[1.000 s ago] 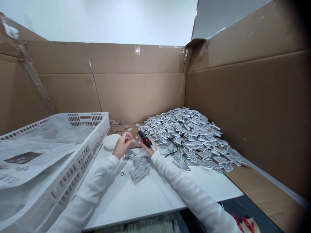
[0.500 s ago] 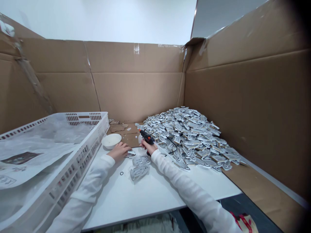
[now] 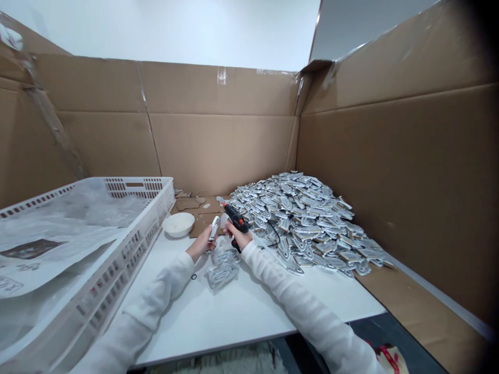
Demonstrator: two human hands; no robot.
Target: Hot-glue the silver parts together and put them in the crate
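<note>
Cardboard walls [image 3: 222, 150] enclose the far side and both flanks of a white tabletop [image 3: 218, 322]; a pale wall [image 3: 175, 31] shows above them.

From my remote view, the left hand [image 3: 201, 243] has its fingers pinched closed on a small flat piece [image 3: 214, 228], white with dark markings; I read that piece as tilted steeply upward, just left of the right hand [image 3: 240, 237]. The right hand is wrapped closed around the handle of a black glue gun [image 3: 236, 218] with orange parts; its nozzle points away from me and to the left; I cannot tell whether the trigger is pressed. A black cable [image 3: 276, 236] lies against the near side of a large pile [image 3: 300, 218] of similar grey-white pieces, located right of the hands.

Nearer to me than the hands, a clear plastic bag [image 3: 221, 275] containing pale pieces rests on the tabletop; a small dark ring [image 3: 194, 277] lies to the left of it, beside the left sleeve [image 3: 176, 278]. Beyond the left hand and to its left, I locate a white bowl [image 3: 171, 231]; further left stands a white perforated basket [image 3: 163, 202], holding clear plastic wrap [image 3: 97, 208] and a printed sheet [image 3: 78, 236].
</note>
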